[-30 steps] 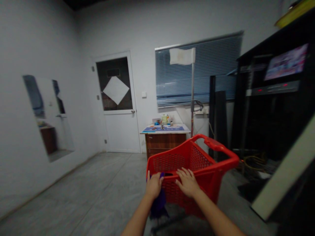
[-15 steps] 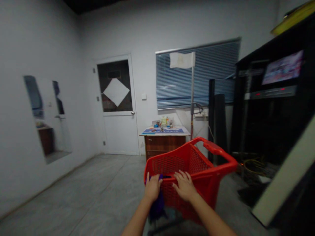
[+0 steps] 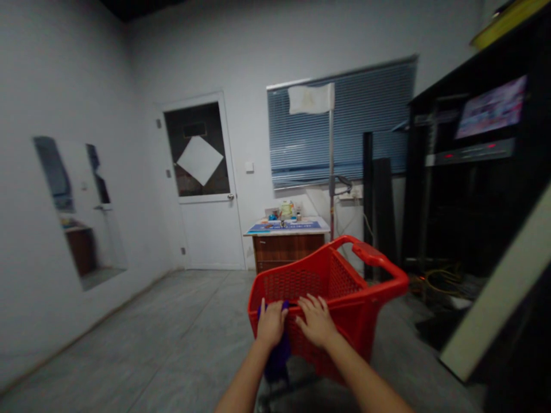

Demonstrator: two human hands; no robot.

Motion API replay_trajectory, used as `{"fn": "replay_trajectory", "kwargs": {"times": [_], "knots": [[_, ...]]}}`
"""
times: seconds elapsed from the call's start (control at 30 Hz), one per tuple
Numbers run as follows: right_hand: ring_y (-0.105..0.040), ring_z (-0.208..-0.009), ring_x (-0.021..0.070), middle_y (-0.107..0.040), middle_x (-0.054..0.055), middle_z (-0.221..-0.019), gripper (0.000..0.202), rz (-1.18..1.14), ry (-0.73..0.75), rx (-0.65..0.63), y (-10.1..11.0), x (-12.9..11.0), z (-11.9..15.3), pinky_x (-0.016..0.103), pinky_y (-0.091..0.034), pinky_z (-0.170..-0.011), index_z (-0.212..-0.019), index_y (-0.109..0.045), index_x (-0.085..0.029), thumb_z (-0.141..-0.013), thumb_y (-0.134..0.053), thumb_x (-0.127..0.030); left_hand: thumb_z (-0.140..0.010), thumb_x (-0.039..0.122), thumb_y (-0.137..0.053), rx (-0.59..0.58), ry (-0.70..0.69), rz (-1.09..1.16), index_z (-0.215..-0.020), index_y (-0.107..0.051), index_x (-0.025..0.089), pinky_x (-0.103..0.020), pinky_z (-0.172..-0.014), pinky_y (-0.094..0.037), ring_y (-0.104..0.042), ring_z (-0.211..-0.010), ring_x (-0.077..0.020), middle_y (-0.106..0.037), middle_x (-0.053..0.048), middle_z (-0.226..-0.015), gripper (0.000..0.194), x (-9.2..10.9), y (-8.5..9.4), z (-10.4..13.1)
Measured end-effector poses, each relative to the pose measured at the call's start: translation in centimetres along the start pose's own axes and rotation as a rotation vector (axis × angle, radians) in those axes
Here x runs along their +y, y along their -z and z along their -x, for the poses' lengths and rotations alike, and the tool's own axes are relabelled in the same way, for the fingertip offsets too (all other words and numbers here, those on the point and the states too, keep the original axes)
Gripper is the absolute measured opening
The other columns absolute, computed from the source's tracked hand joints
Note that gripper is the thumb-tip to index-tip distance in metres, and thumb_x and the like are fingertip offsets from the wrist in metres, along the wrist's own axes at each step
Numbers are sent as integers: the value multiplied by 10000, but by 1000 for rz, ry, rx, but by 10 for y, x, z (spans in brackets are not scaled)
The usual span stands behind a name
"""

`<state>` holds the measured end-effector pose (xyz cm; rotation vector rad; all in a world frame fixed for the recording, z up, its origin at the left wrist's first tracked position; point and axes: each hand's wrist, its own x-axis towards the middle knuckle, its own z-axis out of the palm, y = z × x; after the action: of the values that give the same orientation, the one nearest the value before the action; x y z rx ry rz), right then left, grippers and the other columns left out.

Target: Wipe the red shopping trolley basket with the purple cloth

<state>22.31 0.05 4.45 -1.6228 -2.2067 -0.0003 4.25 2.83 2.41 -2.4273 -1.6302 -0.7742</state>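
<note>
Dimly lit white walls [image 3: 193,51] rise from a concrete floor [image 3: 181,338]; a venetian blind [image 3: 357,123] hangs right of the half-glazed door [image 3: 204,199].

The left hand [image 3: 272,324] and right hand [image 3: 317,321] rest on the near rim of a shopping cart [image 3: 355,315], a cloth [image 3: 278,360] hanging beneath the left. Ahead of both hands, beyond the cart, a desk [image 3: 289,249] bears containers [image 3: 286,211]; a window blind [image 3: 365,146] hangs higher, behind. A door [image 3: 210,238] stands ahead-left, a mirror [image 3: 97,223] farther left; a rack [image 3: 469,209] holding a screen [image 3: 493,107] stands right.
</note>
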Motion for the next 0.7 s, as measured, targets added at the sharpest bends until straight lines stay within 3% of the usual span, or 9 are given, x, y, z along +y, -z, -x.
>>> {"fn": "replay_trajectory", "kwargs": {"times": [0.2,0.43,0.57,0.7], "knots": [[-229,-1404,236,-423,22,-1473,542,-8,11,6,-2,-3,-1,445,-51,-1148,-1386,-462,-243,-926,-300,-481,-997,283,-286,34,25,-34,-1250,-555,199,-517,-1164,-179,-572,-1161,-208,-645,-83,-1244,379,-13,-7,3],[-188,-1425,226,-313,-4,-1530,604,2,55,-97,16,0,5,436,-76,-1161,-1462,-339,-235,-911,-336,-483,-999,296,-276,15,75,-75,-1219,-571,181,-502,-1156,-197,-592,-1126,-223,-664,-100,-1200,386,-5,-5,-1],[-113,-1447,209,-219,11,-1561,626,65,-18,-30,25,13,19,396,-54,-1174,-1486,-284,-189,-928,-295,-474,-995,290,-282,25,88,-71,-1232,-560,182,-507,-1160,-181,-580,-1148,-226,-653,-103,-1221,382,-6,-8,-4],[-107,-1448,212,-226,-4,-1558,645,87,-40,-13,28,20,24,396,-43,-1177,-1488,-280,-202,-911,-328,-486,-991,289,-299,37,85,-73,-1227,-564,189,-515,-1162,-170,-579,-1149,-230,-649,-101,-1229,369,-10,-11,-3]]}}
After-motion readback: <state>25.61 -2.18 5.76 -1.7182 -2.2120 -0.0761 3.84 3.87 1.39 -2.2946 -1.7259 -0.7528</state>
